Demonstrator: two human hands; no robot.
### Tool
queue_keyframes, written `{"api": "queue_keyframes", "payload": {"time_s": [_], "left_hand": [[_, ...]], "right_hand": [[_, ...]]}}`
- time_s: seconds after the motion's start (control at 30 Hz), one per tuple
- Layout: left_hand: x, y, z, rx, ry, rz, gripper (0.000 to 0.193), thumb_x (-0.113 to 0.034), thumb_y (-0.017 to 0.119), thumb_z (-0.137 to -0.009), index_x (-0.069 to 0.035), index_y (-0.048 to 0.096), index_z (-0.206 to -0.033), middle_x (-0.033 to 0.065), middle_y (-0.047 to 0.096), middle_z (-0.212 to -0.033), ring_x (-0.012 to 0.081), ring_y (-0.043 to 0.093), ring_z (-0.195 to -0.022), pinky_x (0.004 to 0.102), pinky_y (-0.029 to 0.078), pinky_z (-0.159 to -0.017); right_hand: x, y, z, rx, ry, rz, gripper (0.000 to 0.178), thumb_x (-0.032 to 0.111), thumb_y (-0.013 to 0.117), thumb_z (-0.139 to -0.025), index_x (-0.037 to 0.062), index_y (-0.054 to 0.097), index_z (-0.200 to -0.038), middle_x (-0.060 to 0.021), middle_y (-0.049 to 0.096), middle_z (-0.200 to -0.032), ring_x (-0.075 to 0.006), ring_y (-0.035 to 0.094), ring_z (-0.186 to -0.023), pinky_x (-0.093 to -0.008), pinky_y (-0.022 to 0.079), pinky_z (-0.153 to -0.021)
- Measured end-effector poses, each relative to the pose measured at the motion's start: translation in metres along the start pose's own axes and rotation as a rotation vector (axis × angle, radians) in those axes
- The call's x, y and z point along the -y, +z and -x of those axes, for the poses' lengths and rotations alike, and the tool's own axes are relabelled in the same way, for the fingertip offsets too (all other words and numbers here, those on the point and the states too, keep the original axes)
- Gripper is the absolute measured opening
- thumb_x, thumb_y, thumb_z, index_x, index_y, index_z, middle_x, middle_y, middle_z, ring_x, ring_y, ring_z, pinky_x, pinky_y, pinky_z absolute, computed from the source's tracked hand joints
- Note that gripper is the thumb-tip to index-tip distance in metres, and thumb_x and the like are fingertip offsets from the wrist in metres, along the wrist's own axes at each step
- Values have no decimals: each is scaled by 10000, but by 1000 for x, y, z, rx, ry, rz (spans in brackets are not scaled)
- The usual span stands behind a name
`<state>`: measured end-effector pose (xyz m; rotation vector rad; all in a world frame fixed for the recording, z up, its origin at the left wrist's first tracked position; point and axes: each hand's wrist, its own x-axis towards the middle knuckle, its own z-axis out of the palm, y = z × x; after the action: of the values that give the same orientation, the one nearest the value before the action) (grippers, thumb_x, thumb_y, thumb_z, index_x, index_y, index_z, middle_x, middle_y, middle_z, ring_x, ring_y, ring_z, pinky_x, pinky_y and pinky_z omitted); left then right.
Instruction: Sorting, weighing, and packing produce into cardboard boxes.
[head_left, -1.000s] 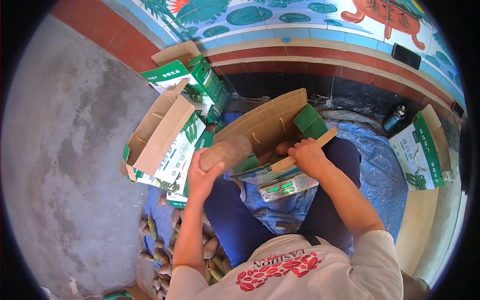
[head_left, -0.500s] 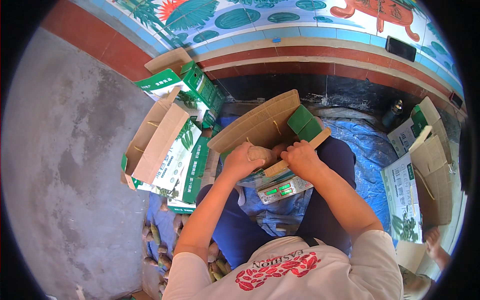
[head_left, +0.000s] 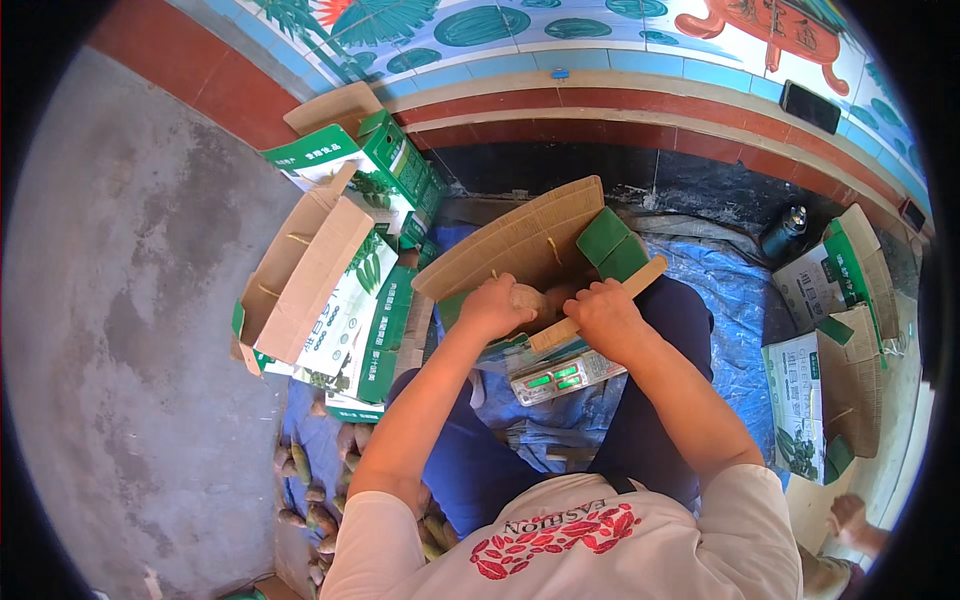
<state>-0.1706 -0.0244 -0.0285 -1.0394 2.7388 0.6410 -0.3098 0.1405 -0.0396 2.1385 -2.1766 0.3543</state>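
An open cardboard box (head_left: 510, 232) with green outer flaps sits in front of me between my knees, tilted. My left hand (head_left: 492, 309) is closed round a brownish radish (head_left: 528, 299), holding it at the box opening. My right hand (head_left: 605, 315) grips the near cardboard flap (head_left: 642, 279), its fingers folded over the edge. Further radishes show dimly inside the box, partly hidden by my hands. Below the near side of the box is a digital scale (head_left: 560, 380) with lit green displays.
White-and-green boxes (head_left: 340, 300) stand at the left, and more boxes (head_left: 800, 400) at the right. Loose radishes (head_left: 318, 515) lie on blue sheeting (head_left: 700, 265) by my left leg. A dark bottle (head_left: 784, 232) stands near the wall. Another person's hand (head_left: 850, 515) is at lower right.
My left hand has moved the radish slightly, deeper into the box opening. My right hand stays on the flap. At the right, the flaps of the boxes and the other person's hand have shifted.
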Motion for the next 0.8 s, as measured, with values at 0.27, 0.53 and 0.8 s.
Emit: {"api": "queue_keyframes", "payload": {"time_s": [0.27,0.53,0.8], "left_hand": [[20,-3,-7,65,19,-131,453,-281,690,-723,-69,578,-1108,164,618,-1024,319,595,-955,410,471,-807],[26,-59,47,-354,167,145,348,-215,656,-795,-58,603,-1101,149,653,-995,264,640,-918,343,489,-794],[85,-60,116,-549,-33,435,260,-115,627,-823,-1,608,-1056,146,658,-992,218,633,-938,318,487,-805]], "right_hand": [[4,3,-4,-59,14,-72,105,86,626,-649,124,602,-743,-33,583,-708,-214,578,-740,-348,419,-674],[3,1,-5,-90,2,-40,82,83,628,-638,122,579,-691,-30,571,-689,-215,573,-726,-357,417,-665],[3,0,-4,-33,-5,-25,100,98,626,-660,130,606,-752,-26,590,-723,-208,575,-748,-344,421,-676]]}}
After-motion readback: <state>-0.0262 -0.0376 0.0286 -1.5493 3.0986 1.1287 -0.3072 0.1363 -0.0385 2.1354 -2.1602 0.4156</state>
